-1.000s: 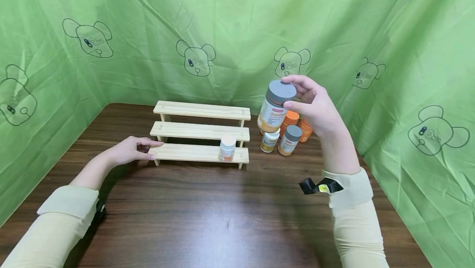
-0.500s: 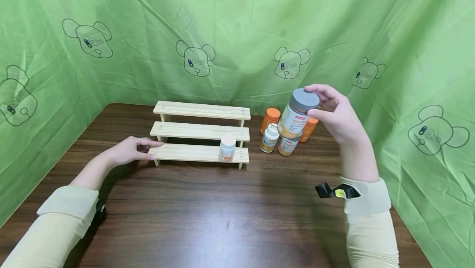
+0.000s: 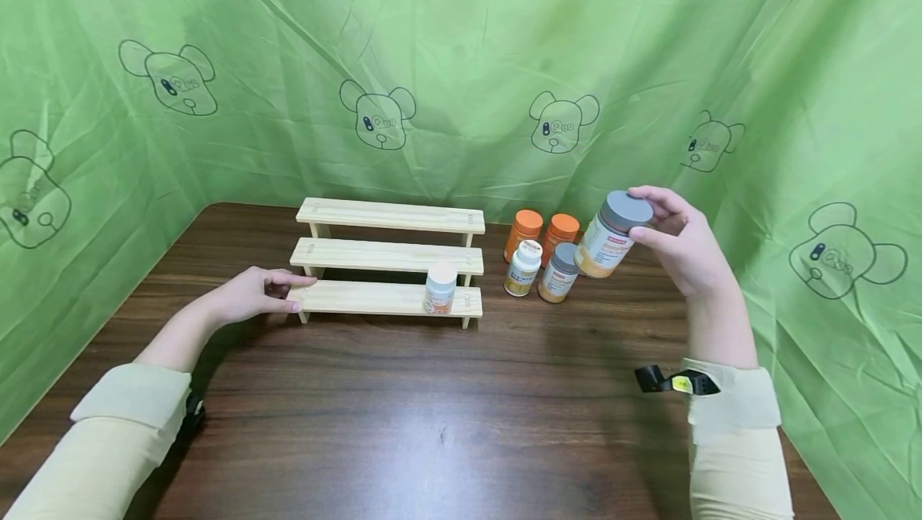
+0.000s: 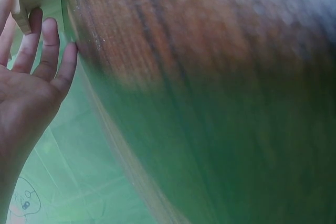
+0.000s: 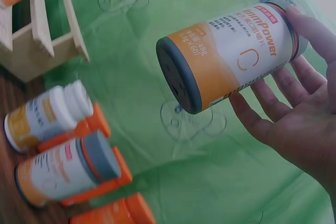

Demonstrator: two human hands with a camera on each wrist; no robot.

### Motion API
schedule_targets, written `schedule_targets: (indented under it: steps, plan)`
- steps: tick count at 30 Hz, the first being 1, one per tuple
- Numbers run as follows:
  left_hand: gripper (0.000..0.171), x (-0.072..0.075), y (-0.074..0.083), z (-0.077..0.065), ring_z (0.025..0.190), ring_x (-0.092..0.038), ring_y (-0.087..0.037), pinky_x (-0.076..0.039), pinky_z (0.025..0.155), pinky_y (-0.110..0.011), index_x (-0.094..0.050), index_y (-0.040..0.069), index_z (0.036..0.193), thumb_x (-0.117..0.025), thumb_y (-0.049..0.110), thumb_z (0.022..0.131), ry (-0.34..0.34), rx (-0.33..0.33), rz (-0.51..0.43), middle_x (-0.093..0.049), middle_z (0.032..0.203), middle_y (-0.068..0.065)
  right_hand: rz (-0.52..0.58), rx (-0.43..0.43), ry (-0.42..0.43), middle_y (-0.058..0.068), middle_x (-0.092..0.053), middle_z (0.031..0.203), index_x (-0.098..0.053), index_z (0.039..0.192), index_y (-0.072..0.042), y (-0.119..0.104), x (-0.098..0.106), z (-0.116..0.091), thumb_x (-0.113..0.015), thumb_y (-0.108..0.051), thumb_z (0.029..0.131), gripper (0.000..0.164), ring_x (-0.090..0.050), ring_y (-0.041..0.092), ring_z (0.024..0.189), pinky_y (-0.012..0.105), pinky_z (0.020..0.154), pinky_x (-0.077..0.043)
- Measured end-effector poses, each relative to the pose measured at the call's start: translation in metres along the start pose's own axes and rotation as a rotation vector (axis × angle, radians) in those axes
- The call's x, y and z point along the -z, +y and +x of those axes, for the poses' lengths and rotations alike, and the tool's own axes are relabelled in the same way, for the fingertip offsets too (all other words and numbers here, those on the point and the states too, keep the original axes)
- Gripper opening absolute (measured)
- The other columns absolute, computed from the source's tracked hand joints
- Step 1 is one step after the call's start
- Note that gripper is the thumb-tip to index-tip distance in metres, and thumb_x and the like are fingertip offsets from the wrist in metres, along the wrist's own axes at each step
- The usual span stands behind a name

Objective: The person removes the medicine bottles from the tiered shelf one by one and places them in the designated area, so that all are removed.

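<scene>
My right hand (image 3: 680, 244) grips a white and orange supplement bottle (image 3: 611, 236) by its grey lid. It hangs tilted above the table, beside the standing bottles; in the right wrist view the bottle's dark base (image 5: 178, 74) shows. At the left, my left hand (image 3: 245, 296) holds the end of the lowest step of a three-step wooden display rack (image 3: 374, 296), thumb at the front edge and index finger at the back. The left wrist view shows its other fingers (image 4: 50, 51) spread beside the rack. A small white bottle (image 3: 441, 290) stands on that lowest step, toward the right.
Right of the rack stand a white bottle (image 3: 523, 268), a smaller grey-lidded bottle (image 3: 558, 276) and two orange bottles (image 3: 524, 234) behind them. A third orange bottle (image 5: 113, 211) shows in the right wrist view. Green cloth (image 3: 446, 40) surrounds the brown table (image 3: 360, 424).
My right hand has carried the grey-lidded bottle right and lower, from in front of the standing bottles to beside them. My left hand stays at the rack.
</scene>
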State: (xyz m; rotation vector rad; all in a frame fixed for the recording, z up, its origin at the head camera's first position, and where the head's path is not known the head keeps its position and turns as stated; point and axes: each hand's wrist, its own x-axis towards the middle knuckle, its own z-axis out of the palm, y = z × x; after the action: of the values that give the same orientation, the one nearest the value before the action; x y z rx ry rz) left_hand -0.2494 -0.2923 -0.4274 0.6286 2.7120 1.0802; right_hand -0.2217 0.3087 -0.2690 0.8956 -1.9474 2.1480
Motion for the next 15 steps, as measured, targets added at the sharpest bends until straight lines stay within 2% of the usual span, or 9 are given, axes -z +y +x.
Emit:
schedule_targets:
  steps: [7, 15]
  plan:
    - [0.050, -0.001, -0.003, 0.000, 0.089, -0.054, -0.013, -0.042, 0.077, -0.022, -0.063, 0.019, 0.126, -0.075, 0.035, 0.080, 0.011, -0.002, 0.021, -0.065, 0.114, -0.006, 0.052, 0.002, -0.009, 0.007, -0.066, 0.113, -0.052, 0.127, 0.005, 0.008, 0.020, -0.011, -0.046, 0.026, 0.082, 0.050, -0.060, 0.016, 0.101, 0.025, 0.087, -0.047]
    - [0.052, -0.002, -0.007, 0.002, 0.092, -0.055, -0.012, -0.042, 0.079, -0.021, -0.062, 0.021, 0.127, -0.075, 0.038, 0.079, -0.002, 0.012, 0.016, -0.065, 0.116, -0.005, -0.002, -0.055, 0.014, 0.004, -0.065, 0.115, -0.052, 0.128, 0.002, 0.024, 0.040, -0.026, -0.048, 0.024, 0.083, 0.050, -0.059, 0.013, 0.102, 0.024, 0.088, -0.046]
